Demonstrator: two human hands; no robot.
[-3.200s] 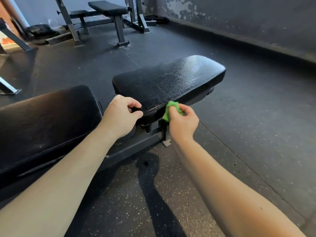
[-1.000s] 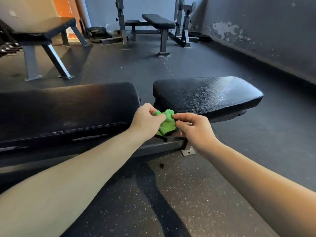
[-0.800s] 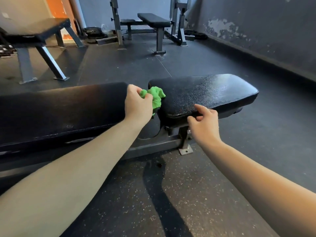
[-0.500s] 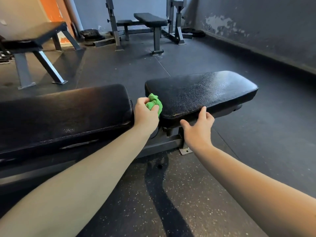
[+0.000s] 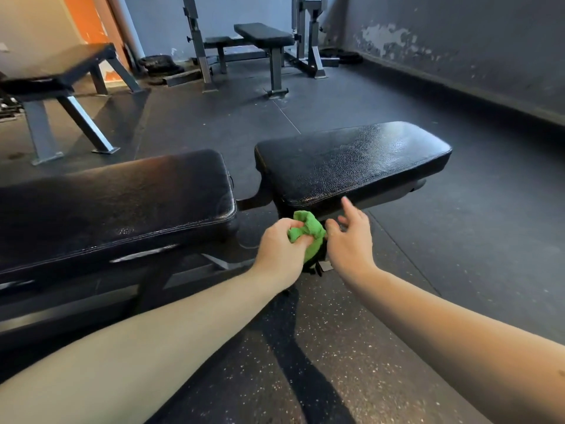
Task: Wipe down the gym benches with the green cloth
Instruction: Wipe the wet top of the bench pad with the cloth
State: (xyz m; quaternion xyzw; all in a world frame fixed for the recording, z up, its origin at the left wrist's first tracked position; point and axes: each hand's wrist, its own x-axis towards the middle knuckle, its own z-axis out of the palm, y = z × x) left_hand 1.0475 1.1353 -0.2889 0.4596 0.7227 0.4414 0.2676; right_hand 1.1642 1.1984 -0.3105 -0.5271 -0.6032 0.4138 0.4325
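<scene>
Near seat pad [image 5: 351,160], green cloth [image 5: 308,231] in left grip [image 5: 281,249]

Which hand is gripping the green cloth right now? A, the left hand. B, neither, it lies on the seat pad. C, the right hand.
A: the left hand curls its fingers round the green cloth; the right hand beside it has straight fingers.

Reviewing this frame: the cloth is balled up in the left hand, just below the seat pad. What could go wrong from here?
1. The green cloth is a tight wad in the left hand; wiped like that, it may miss strips of the seat pad.
2. The right hand is open beside it; a fumbled handover could drop it on the speckled floor.
</scene>
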